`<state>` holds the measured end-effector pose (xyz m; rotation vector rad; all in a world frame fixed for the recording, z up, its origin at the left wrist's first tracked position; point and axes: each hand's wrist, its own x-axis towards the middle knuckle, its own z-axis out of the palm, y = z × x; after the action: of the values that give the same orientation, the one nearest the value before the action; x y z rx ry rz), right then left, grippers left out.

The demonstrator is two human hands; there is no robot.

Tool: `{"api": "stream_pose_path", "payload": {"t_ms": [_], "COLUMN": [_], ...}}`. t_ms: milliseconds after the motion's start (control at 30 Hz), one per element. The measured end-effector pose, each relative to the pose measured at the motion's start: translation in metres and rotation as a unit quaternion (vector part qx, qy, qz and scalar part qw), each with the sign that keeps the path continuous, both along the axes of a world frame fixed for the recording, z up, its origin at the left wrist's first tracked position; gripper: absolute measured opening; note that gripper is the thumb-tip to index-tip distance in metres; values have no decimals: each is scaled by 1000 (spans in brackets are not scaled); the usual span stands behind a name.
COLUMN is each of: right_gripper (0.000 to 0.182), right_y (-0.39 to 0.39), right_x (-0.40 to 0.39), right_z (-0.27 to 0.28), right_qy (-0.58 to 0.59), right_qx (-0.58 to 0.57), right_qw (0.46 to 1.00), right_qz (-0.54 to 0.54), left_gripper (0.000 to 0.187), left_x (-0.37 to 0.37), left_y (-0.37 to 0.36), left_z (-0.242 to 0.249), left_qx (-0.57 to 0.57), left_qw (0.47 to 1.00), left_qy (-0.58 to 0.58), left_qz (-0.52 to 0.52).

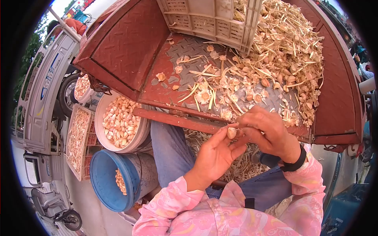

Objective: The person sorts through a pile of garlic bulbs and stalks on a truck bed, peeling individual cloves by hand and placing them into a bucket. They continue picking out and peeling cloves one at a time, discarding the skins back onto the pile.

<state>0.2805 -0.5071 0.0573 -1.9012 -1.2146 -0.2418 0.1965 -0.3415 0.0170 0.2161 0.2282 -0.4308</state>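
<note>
My left hand point(216, 153) has a pale garlic clove point(231, 133) between its thumb and fingers, just above my lap. Beside it, my right hand point(269, 131) is closed in a pinch, its fingertips touching or nearly touching the left fingers. Whatever the right fingertips hold, if anything, is hidden. Beyond both hands is the red metal truck bed point(151, 112), strewn with dry garlic skins and stalks point(204, 96). A large heap of garlic cloves and husks point(287, 51) lies at its right side.
A plastic crate point(197, 27) stands at the back of the bed. To my left are a white bucket point(103, 135) filled with cloves, a blue bucket point(100, 179) with a few cloves, and a red crate point(89, 157) of garlic bits. A grey truck point(51, 86) is parked farther left.
</note>
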Motion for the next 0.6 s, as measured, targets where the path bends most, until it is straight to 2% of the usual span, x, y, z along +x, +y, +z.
{"api": "stream_pose_path", "payload": {"t_ms": [67, 100, 133, 200, 233, 300, 333, 367, 433, 467, 500, 533, 567, 600], "right_gripper": [33, 32, 32, 27, 25, 19, 16, 15, 15, 16, 13, 12, 11, 10], "right_y": [10, 13, 13, 6, 3, -5, -10, -21, -30, -31, -31, -28, -23, -20], "right_x": [-21, -24, -25, -17, -11, 12, 22, 39, 53, 56, 57, 54, 51, 49], "right_z": [0, 2, 2, 2, 1, -14, -14, -30, -34, -39, -48, -48, -44, -40], "right_qy": [-27, -4, 20, 75, 102, 111, 136, 98, 36, 10, 13, 25, 35, 44], "right_qx": [-174, -184, -192, -126, -91, -4, -52, -60, -125, -156, -186, -239, -292, -345], "right_qw": [983, 981, 979, 984, 984, 994, 981, 975, 970, 965, 964, 950, 933, 912], "right_qz": [49, 56, 67, 98, 115, 11, -126, -191, -203, -210, -191, -198, -207, -217], "left_gripper": [34, 36, 35, 33, 29, 27, 26, 27, 26, 23, 21, 21, 21, 22], "left_x": [6, 6, 4, -1, 3, 0, -5, -12, -37, -54, -77, -104, -130, -154], "left_y": [-10, -13, -15, -17, -19, 10, 33, 57, 135, 176, 225, 269, 298, 325], "left_z": [-12, -27, -36, -46, -27, -28, -28, -9, -1, 5, -3, -12, -21, -33], "left_qx": [-43, -14, -5, 15, 48, -74, -134, -92, 29, 163, 280, 414, 551, 665], "left_qw": [998, 994, 995, 997, 985, 992, 988, 992, 983, 948, 904, 826, 729, 604], "left_qy": [38, 97, 91, 79, 166, 104, 73, 74, -25, 0, -17, 26, 131, 226], "left_qz": [-35, -53, -46, -24, 9, -16, -29, 46, 180, 274, 323, 380, 384, 377]}}
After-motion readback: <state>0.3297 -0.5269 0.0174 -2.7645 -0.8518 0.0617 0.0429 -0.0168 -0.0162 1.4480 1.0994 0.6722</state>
